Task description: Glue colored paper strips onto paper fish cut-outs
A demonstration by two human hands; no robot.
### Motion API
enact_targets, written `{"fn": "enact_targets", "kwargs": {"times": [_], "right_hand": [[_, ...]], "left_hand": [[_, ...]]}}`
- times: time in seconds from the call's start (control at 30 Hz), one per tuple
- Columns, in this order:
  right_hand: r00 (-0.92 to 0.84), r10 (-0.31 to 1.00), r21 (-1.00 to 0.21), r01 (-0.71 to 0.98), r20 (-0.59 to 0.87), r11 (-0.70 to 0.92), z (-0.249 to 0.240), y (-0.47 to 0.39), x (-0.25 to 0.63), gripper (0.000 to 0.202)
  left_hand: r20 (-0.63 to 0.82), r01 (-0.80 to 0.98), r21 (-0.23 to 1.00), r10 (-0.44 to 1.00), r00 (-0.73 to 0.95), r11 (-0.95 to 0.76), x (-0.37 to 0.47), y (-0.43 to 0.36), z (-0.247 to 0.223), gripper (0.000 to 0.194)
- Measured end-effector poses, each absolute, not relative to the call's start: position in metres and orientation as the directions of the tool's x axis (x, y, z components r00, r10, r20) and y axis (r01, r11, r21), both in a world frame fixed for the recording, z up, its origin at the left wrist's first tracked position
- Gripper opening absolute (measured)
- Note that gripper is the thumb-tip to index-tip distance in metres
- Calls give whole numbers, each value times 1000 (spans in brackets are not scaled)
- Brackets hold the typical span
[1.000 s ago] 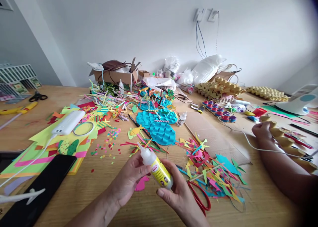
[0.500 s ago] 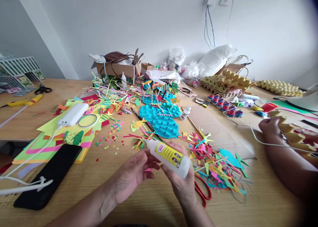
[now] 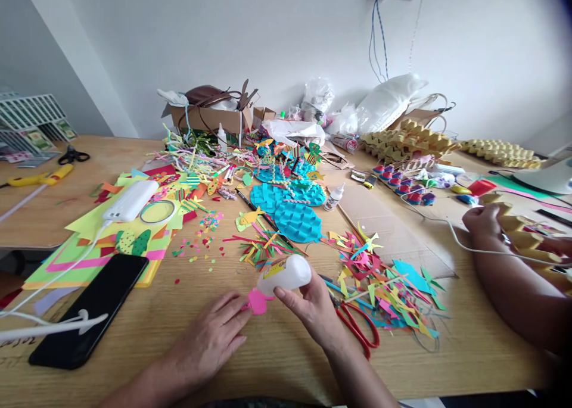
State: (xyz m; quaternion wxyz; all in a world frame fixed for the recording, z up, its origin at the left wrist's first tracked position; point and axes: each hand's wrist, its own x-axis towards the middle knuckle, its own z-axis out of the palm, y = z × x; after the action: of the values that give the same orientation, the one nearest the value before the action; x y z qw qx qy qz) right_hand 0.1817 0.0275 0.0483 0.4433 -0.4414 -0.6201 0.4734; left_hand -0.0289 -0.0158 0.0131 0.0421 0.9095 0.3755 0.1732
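Lowered the left hand [image 3: 210, 335] and tipped the squeeze bottle [image 3: 288, 275] since the earlier frame. Clamping it with the right hand [image 3: 316, 308]; resting outstretched left fingers at the pink paper cutout [image 3: 258, 302] on the worktop [image 3: 263, 363]. Better pin it flat, squeeze lightly.

It's hot pink on my cutout [image 3: 258, 302], milky white on my bottle [image 3: 290, 275], yellow on its label [image 3: 274, 268], turquoise scales across the oval piece [image 3: 298, 222], black phone [image 3: 92, 310]!

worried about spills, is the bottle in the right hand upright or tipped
Tipped: the bottle slants in the right hand, its base raised and its other end lower, near the pink piece; its nozzle is hidden.
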Motion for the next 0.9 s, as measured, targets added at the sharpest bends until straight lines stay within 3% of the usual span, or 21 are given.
{"fn": "enact_targets", "kwargs": {"times": [0.23,0.4,0.53,0.77,0.9], "right_hand": [[-318,924,-942,187,211,279,56,36,178,41],[-373,897,-914,228,235,335,57,45,177,37],[-419,877,-898,250,237,362,58,53,176,36],[-307,920,-949,124,242,291,46,51,174,38],[-246,936,-961,54,250,271,41,50,177,37]], "left_hand": [[153,650,153,668,728,-744,-32,-15,6,59],[138,627,103,635,760,-772,-38,-8,4,61],[183,607,69,608,773,-792,-40,-1,7,51],[223,637,110,643,732,-763,-33,6,21,11],[244,610,80,609,755,-789,-33,17,18,9]]}}
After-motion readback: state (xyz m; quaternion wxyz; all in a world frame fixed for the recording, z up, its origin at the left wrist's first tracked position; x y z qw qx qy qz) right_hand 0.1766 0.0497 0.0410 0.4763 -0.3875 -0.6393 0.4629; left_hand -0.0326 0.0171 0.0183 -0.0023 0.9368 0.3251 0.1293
